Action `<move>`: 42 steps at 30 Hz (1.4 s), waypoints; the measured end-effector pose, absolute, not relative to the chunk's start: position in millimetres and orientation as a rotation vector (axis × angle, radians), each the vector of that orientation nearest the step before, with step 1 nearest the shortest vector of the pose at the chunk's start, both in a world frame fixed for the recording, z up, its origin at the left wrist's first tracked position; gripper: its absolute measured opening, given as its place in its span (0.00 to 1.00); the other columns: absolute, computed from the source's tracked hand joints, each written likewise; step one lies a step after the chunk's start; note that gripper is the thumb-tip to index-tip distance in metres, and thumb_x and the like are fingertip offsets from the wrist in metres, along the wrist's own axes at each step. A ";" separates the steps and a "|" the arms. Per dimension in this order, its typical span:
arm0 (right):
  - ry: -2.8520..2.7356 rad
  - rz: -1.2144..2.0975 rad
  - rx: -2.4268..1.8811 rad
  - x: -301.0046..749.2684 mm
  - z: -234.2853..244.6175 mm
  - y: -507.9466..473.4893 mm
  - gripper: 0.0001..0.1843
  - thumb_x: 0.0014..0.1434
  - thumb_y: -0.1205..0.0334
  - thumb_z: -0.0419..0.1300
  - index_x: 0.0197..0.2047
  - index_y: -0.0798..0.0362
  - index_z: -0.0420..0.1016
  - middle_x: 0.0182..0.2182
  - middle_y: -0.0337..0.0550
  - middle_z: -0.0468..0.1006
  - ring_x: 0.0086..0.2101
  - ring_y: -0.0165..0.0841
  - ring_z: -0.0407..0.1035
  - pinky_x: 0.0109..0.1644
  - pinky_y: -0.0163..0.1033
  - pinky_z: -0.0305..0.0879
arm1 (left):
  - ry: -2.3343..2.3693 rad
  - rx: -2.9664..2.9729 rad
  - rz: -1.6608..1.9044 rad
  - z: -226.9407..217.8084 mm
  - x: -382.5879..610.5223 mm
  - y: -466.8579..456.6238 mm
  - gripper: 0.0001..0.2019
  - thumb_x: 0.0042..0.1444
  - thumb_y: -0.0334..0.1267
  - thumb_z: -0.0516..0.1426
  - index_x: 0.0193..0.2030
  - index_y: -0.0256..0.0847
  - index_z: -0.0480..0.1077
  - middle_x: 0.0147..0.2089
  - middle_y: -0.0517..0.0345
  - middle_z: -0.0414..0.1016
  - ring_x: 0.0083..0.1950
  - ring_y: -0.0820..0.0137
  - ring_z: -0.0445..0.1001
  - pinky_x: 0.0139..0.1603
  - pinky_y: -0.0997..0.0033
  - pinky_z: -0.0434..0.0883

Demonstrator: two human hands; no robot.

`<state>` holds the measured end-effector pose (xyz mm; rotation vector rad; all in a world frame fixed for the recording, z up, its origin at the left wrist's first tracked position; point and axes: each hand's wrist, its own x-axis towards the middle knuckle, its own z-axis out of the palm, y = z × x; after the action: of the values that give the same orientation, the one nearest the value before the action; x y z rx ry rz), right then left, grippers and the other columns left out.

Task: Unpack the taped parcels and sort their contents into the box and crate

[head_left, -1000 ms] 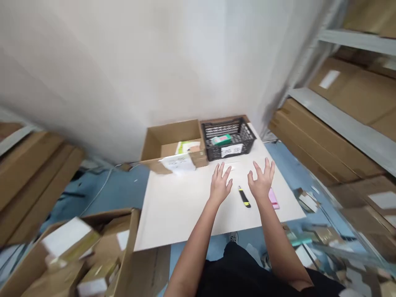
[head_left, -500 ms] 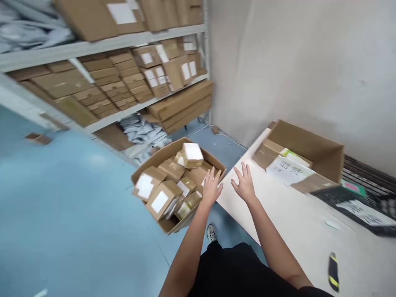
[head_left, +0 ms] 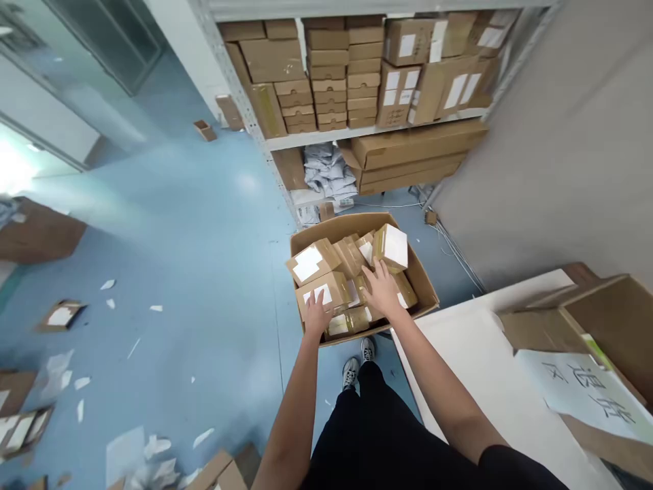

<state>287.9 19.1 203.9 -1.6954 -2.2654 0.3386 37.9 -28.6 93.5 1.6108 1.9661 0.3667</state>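
Observation:
A large open carton [head_left: 427, 294] stands in front of me, filled with several small taped cardboard boxes bearing white labels. My left hand [head_left: 316, 316] is open, fingers spread over a labelled box [head_left: 334, 282] at the carton's near left; whether it touches is hard to tell. Farther right, my right hand [head_left: 381, 291] hangs open over the middle of the pile, its fingertips by a tilted box [head_left: 394, 246] with a big white label. That hand partly hides the boxes beneath it. Neither hand grips anything.
A metal shelf [head_left: 449, 129] with stacked cartons rises beyond the carton. On the right is a white table [head_left: 474, 354] with an open box carrying a handwritten paper sign [head_left: 584, 388]. Paper scraps [head_left: 156, 446] and cardboard litter the blue floor at left.
My view has turned left toward the carton and shelf. Both hands have moved from beside the carton and above the table's edge to over the boxes inside the carton.

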 end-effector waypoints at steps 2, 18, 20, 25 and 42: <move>-2.332 0.477 -1.691 272.8 186.6 28.2 0.37 0.63 0.62 0.62 0.74 0.50 0.59 0.78 0.52 0.39 0.74 0.56 0.38 0.71 0.62 0.54 | 2.029 1.455 0.294 73.0 27.4 -36.2 0.45 0.55 0.40 0.66 0.76 0.41 0.51 0.79 0.36 0.45 0.79 0.45 0.48 0.73 0.47 0.58; -2.547 0.973 -1.697 219.9 75.2 -13.6 0.49 0.62 0.71 0.59 0.79 0.43 0.41 0.77 0.57 0.39 0.67 0.48 0.62 0.66 0.50 0.63 | 2.088 1.175 0.662 31.0 20.9 -71.3 0.44 0.51 0.34 0.63 0.75 0.43 0.52 0.68 0.42 0.64 0.70 0.53 0.64 0.69 0.50 0.65; -2.501 0.901 -1.756 222.9 85.1 -13.3 0.46 0.64 0.69 0.59 0.79 0.45 0.44 0.76 0.58 0.45 0.64 0.48 0.66 0.65 0.50 0.65 | 2.070 1.221 0.768 39.9 25.0 -73.1 0.38 0.53 0.34 0.61 0.72 0.45 0.58 0.66 0.45 0.65 0.69 0.54 0.65 0.69 0.50 0.67; -2.315 0.640 -1.877 247.1 122.4 -12.6 0.40 0.65 0.66 0.59 0.77 0.45 0.53 0.73 0.56 0.57 0.62 0.47 0.68 0.64 0.50 0.66 | 2.028 1.385 0.965 71.0 35.3 -66.6 0.27 0.59 0.39 0.60 0.66 0.47 0.68 0.62 0.46 0.66 0.66 0.54 0.68 0.68 0.50 0.68; -1.401 0.030 -2.291 436.5 187.4 -179.7 0.34 0.66 0.62 0.56 0.74 0.43 0.59 0.72 0.52 0.59 0.64 0.46 0.67 0.60 0.50 0.72 | 1.135 1.973 0.840 162.9 231.5 -50.9 0.23 0.59 0.36 0.60 0.62 0.50 0.72 0.57 0.49 0.68 0.60 0.58 0.73 0.63 0.56 0.73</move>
<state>436.5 -179.7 187.4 -2.2909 -1.4013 0.0297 231.5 -50.9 162.9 1.9728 1.1346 0.8399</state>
